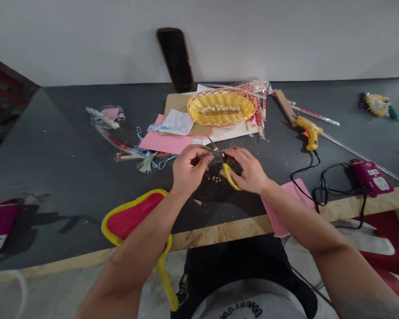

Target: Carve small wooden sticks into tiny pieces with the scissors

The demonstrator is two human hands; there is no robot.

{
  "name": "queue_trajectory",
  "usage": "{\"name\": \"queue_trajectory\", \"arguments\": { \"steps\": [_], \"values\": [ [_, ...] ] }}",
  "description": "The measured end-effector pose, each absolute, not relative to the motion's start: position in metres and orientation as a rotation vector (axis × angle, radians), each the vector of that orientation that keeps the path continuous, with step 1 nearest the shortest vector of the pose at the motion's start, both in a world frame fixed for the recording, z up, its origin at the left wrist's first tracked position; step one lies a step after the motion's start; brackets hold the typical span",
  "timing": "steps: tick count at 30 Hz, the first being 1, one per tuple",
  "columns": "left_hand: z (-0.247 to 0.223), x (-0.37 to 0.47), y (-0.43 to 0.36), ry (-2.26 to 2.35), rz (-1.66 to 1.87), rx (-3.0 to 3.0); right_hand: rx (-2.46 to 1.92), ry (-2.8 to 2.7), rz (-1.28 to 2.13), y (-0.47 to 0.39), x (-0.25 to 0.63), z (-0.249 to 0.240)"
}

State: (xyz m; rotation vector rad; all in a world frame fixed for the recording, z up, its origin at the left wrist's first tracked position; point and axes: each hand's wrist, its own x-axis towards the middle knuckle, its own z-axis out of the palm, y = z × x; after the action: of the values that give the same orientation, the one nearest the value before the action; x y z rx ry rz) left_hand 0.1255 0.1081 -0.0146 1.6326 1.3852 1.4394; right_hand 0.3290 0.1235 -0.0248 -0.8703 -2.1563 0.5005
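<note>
My right hand (248, 170) grips scissors (230, 176) with yellow handles, their blades parted and pointing up and left. Thumb and fingers of my left hand (190, 168) are pinched together beside the blades, on something too small to make out. Small tan bits (215, 179) lie scattered on the dark table (76, 177) below the scissors. Beyond my hands, a yellow woven basket (221, 120) holds a row of small pale pieces (221, 108). It rests on brown card and papers.
Pink paper (166, 141), tassels (148, 163) and a red-and-yellow piece (133, 217) lie leftward. A phone (177, 60) leans on the wall. Rightward are a yellow glue gun (310, 132), its cable, a purple power box (372, 178) and folded pink paper (277, 217) over the edge.
</note>
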Motion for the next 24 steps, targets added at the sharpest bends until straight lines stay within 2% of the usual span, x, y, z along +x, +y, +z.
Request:
{"name": "queue_trajectory", "arguments": {
  "steps": [24],
  "values": [
    [-0.0103, 0.1279, 0.1061, 1.358, 1.390, 1.610, -0.854, -2.157, 0.508, 0.1234, 0.3279, -0.0251]
  ]
}}
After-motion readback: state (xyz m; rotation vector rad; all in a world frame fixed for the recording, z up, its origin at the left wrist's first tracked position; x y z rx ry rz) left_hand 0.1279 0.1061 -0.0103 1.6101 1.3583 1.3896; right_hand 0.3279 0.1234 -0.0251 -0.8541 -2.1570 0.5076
